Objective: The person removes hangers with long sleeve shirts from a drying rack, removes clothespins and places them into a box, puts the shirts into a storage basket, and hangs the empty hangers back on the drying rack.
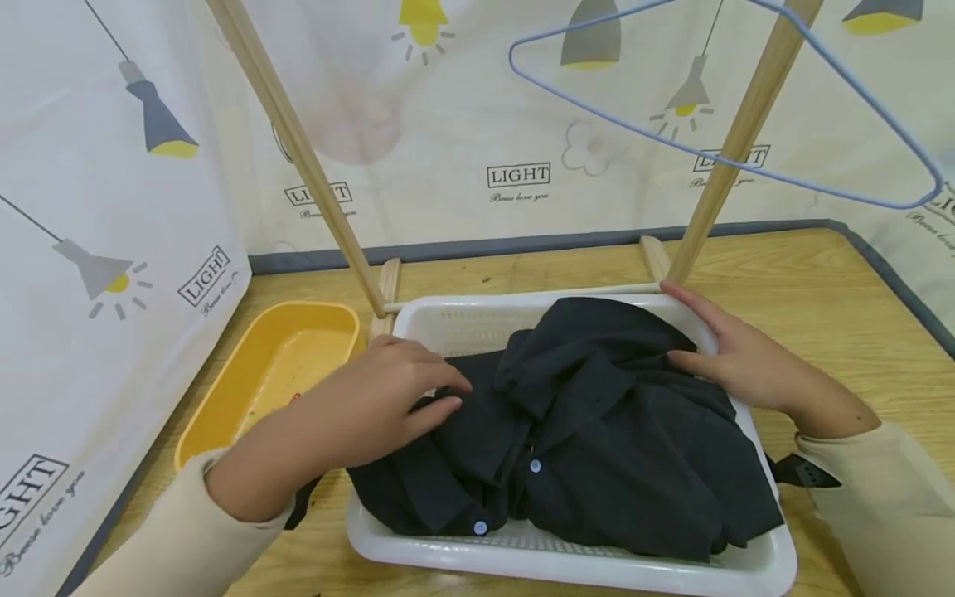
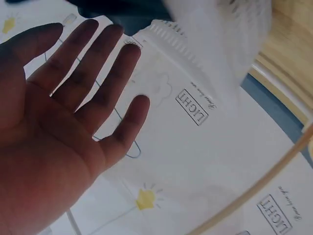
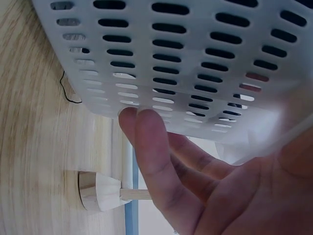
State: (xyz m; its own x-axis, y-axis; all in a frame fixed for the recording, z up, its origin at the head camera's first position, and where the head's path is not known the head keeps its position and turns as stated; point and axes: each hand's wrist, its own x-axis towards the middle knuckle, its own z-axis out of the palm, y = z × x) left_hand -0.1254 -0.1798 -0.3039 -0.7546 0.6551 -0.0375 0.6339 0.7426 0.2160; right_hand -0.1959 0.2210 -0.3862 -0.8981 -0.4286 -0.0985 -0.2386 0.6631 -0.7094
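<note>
A white plastic basket (image 1: 574, 572) with slotted walls holds a rumpled black button-up shirt (image 1: 597, 448), its collar and pale buttons on top. Over the basket's left side, my left hand (image 1: 388, 398) hovers close to the shirt. Its fingers are spread and slightly bent with nothing in them, as the left wrist view shows of the palm (image 2: 58, 142). My right hand (image 1: 753, 361) grips the right rim near the far corner, thumb inside by the shirt. In the right wrist view its fingers (image 3: 151, 142) lie against the slotted outer wall.
Left of the basket lies a yellow tray (image 1: 261, 365). Two wooden posts (image 1: 313, 182) of a rack stand behind, with a thin crossbar at the basket's far edge. A blue hanger (image 1: 619, 124) hangs above right. Lamp-printed cloth (image 1: 448, 124) backs the wooden table (image 1: 821, 307).
</note>
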